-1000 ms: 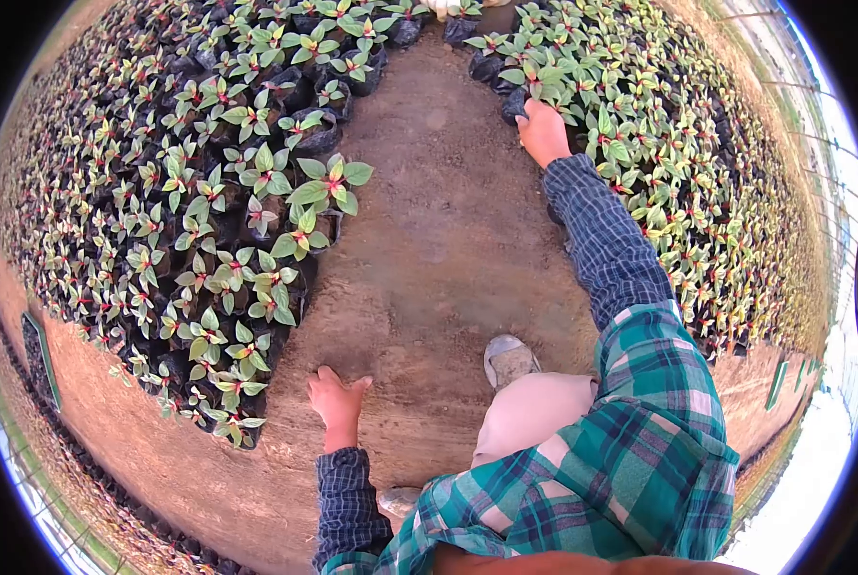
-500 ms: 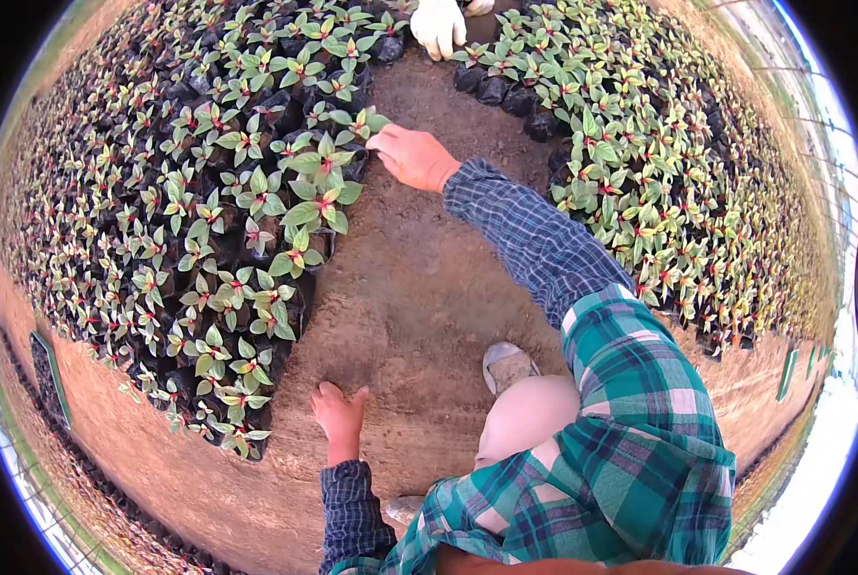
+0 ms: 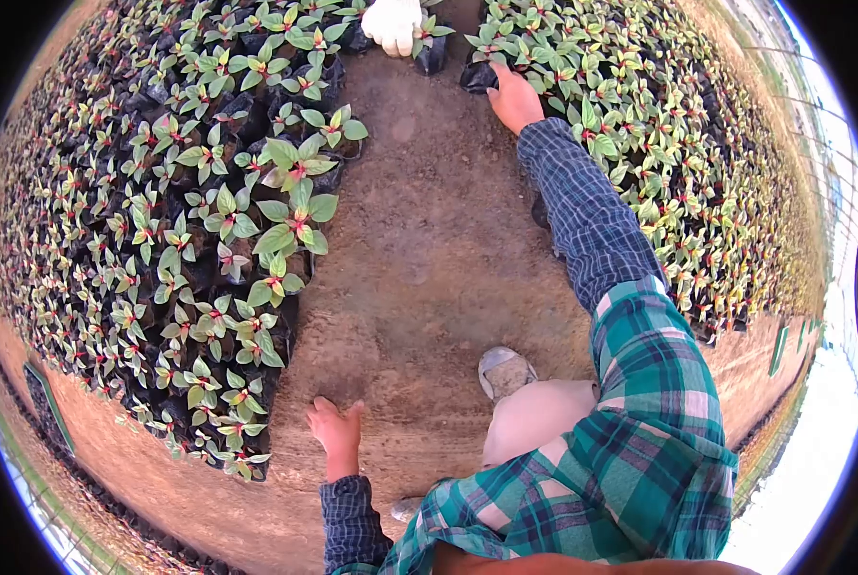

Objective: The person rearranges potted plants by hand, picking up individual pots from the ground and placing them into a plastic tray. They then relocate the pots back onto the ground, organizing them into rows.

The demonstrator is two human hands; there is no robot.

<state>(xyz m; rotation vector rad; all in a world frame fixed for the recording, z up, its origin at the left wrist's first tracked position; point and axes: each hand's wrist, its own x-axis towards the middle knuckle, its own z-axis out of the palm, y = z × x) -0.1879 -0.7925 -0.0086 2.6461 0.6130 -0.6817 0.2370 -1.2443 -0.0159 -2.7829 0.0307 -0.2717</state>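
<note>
My right hand (image 3: 518, 100) reaches forward to the edge of the right-hand bed. Its thumb and finger are at the side of a black seedling bag (image 3: 479, 77) whose plant has green leaves; some of the fingers are hidden. Low on the left, my left hand (image 3: 336, 433) hangs over the bare soil with its fingers apart and nothing in them. Beside it lies the edge of the left bed of bagged seedlings (image 3: 247, 383), with green leaves and reddish centres.
Another person's white-gloved hand (image 3: 393, 26) is at the top, beside a bagged seedling (image 3: 431, 48). A brown soil path (image 3: 419, 240) runs between the left bed and the right bed of seedlings (image 3: 678, 211). My shoe (image 3: 505, 372) stands on the path.
My right hand has moved from the left bed's edge across the path to the right bed. The gloved hand has shifted left, and a bagged seedling now shows beside it. My left hand barely moves.
</note>
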